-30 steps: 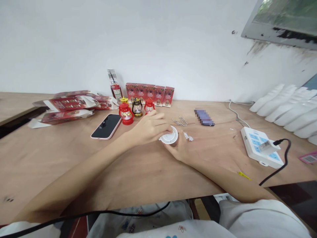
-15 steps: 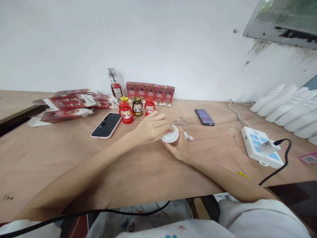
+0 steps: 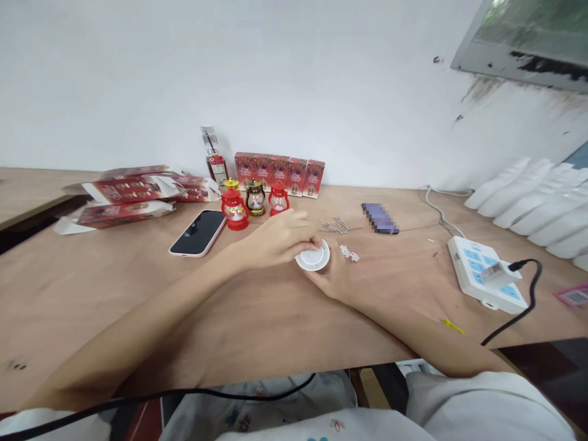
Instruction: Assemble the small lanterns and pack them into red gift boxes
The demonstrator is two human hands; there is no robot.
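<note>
A white round plastic piece (image 3: 313, 260), like a shallow cup or base with a raised rim, sits tilted between my hands above the table. My right hand (image 3: 337, 275) wraps its fingers and thumb around the side of it. From the left, my left hand (image 3: 285, 237) reaches over, its bent fingers pressed together and the tips on the face of the piece near the rim. Whether something small is pinched there is hidden. Just beyond my right hand lie small white plastic bits (image 3: 350, 253) and several bent metal wires (image 3: 337, 225).
Small lanterns, a red one (image 3: 236, 211) among them, stand behind my left hand. Red boxes (image 3: 280, 174) and a bottle (image 3: 215, 159) line the wall. Flattened cartons (image 3: 124, 190) and a phone (image 3: 198, 233) lie left; another phone (image 3: 380, 218), a power strip (image 3: 487, 275) and white stacked pieces (image 3: 528, 202) right.
The white round piece has tipped and shifted slightly down and left in my right hand. My left fingertips have moved slightly on its face.
</note>
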